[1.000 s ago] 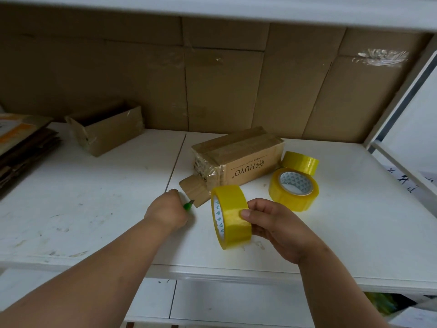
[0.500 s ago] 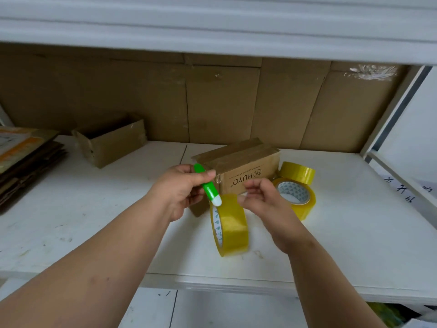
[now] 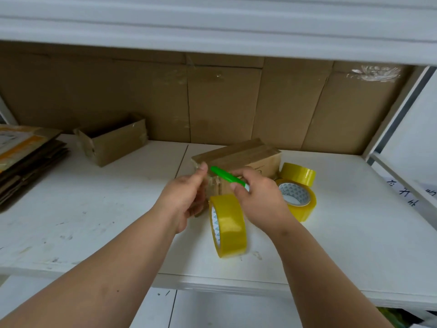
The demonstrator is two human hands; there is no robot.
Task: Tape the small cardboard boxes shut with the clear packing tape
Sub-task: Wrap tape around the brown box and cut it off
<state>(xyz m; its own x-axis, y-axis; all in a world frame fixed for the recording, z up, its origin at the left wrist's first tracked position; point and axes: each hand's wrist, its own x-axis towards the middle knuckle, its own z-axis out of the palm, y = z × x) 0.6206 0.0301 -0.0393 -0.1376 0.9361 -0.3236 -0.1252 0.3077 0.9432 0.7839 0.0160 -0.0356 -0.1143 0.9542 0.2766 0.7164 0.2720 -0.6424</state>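
now the green cutter (image 3: 227,177) sits in the right hand (image 3: 259,200), pinched tight. left hand (image 3: 183,197) pinches clear tape above the upright tape roll (image 3: 228,226), before the cardboard box (image 3: 238,155).

Dark handwritten characters on a white sheet (image 3: 412,192) at the right edge, too blurred to read, a round printed mark on the cardboard box (image 3: 260,159) side, mostly hidden, no legible words

Both forearms bare to frame bottom, no sleeves. left hand (image 3: 183,201), right hand (image 3: 259,197): no gloves, rings, watch. Small dark mole on left forearm, lower left.
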